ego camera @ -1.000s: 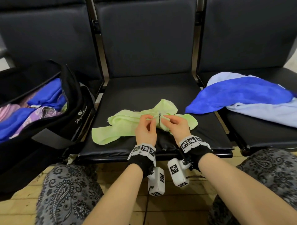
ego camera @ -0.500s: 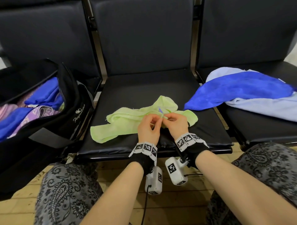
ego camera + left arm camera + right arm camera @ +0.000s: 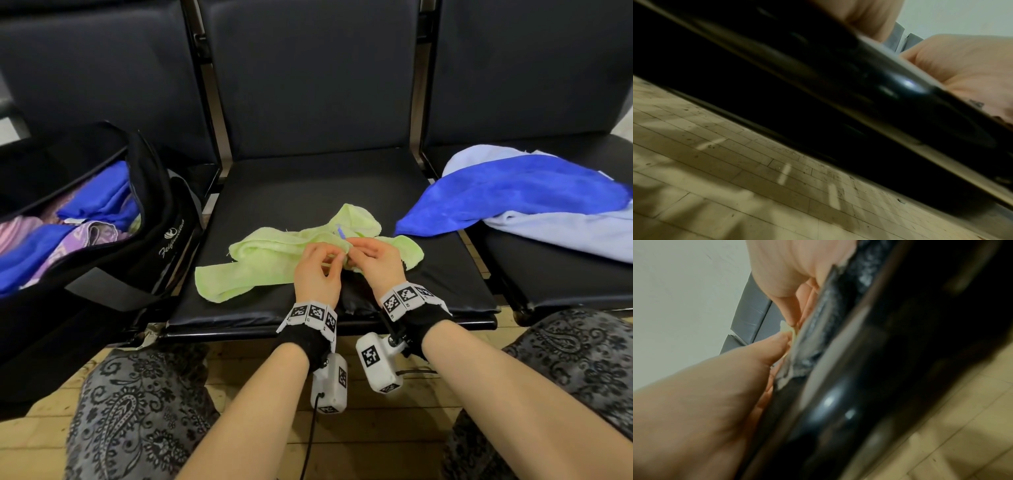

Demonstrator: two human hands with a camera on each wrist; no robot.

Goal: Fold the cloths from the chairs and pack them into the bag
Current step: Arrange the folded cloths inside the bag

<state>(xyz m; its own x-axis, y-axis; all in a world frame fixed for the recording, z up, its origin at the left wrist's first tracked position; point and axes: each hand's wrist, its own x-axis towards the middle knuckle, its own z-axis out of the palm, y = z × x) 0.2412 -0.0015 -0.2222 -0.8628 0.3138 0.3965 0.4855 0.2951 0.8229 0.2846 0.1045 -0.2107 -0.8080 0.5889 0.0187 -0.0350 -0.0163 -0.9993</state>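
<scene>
A crumpled light green cloth (image 3: 267, 253) lies on the middle chair seat (image 3: 308, 185). My left hand (image 3: 325, 260) and right hand (image 3: 366, 255) sit close together over its near edge, fingers curled, each pinching the green fabric near a small blue tag (image 3: 340, 234). In the right wrist view a thumb and finger pinch a pale scrap of the cloth (image 3: 786, 329) above the black seat edge (image 3: 859, 369). An open black bag (image 3: 164, 246) stands on the left chair, holding blue and purple cloths (image 3: 102, 209). The left wrist view shows mostly seat edge and floor.
A royal blue cloth (image 3: 513, 192) lies over a pale blue cloth (image 3: 565, 233) on the right chair. Tall black chair backs (image 3: 308, 75) close the far side. My patterned knees (image 3: 137, 411) and wooden floor (image 3: 394, 428) are below the seat's front edge.
Both hands have drawn closer together on the green cloth's edge, and the small blue tag has come into view above the fingers. The cloth's spread is nearly unchanged.
</scene>
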